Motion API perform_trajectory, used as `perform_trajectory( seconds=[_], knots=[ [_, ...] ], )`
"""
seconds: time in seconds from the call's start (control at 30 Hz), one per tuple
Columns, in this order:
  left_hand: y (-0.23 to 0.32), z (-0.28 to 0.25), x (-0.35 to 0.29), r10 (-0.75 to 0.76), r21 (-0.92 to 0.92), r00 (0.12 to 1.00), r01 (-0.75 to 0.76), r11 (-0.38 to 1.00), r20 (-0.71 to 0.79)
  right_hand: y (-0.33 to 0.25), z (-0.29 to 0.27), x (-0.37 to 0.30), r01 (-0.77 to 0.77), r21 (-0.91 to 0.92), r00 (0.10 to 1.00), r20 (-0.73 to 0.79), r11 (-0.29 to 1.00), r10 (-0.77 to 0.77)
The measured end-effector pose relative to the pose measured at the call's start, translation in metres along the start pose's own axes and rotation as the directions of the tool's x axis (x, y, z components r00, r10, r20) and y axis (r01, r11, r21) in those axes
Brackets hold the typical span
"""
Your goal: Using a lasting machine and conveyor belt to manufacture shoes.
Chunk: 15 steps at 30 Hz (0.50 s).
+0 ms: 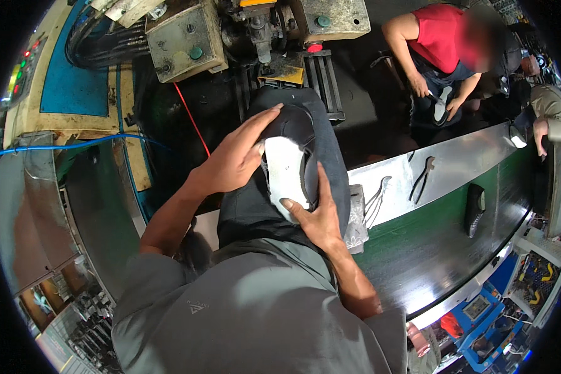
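Observation:
A black shoe upper with a white bottom (285, 168) rests sole up on my lap, over the dark trousers. My left hand (235, 154) lies along its left side, fingers stretched over the black far end and thumb by the white edge. On the near right, my right hand (321, 218) grips the shoe, its thumb pressed on the white bottom and its fingers along the black side. The palms hide parts of both sides of the shoe.
Ahead stands a machine with grey control boxes (187, 43) and a red button (315, 48). To the right, pliers (422, 179) and more pliers (375, 201) lie on a metal ledge beside a green conveyor (405, 262) carrying a black shoe (475, 209). A co-worker in red (439, 37) handles another shoe.

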<state>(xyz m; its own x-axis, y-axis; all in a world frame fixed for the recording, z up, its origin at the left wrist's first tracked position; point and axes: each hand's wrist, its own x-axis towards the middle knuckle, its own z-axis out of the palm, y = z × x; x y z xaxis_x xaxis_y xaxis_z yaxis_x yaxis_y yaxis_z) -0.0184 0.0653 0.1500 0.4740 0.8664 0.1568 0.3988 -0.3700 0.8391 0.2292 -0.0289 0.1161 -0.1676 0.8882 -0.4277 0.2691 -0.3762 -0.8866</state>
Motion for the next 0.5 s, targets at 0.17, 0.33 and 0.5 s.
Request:
perform_trajectory(
  seconds=[0.17,0.33,0.5],
  knots=[
    [0.040,-0.024,-0.004,0.040,-0.795,0.998,-0.063,0.604,-0.049,0.007,-0.012,0.022,0.444,-0.460,0.793,-0.198,0.769,-0.576],
    [0.067,-0.006,0.002,-0.162,-0.564,0.978,0.061,0.823,-0.130,0.001,-0.047,0.042,0.598,-0.681,0.518,-0.074,0.423,-0.852],
    [0.072,0.004,-0.001,-0.201,-0.443,0.961,0.097,0.891,-0.192,0.004,-0.050,0.043,0.614,-0.675,0.513,-0.053,0.410,-0.856]
  ],
)
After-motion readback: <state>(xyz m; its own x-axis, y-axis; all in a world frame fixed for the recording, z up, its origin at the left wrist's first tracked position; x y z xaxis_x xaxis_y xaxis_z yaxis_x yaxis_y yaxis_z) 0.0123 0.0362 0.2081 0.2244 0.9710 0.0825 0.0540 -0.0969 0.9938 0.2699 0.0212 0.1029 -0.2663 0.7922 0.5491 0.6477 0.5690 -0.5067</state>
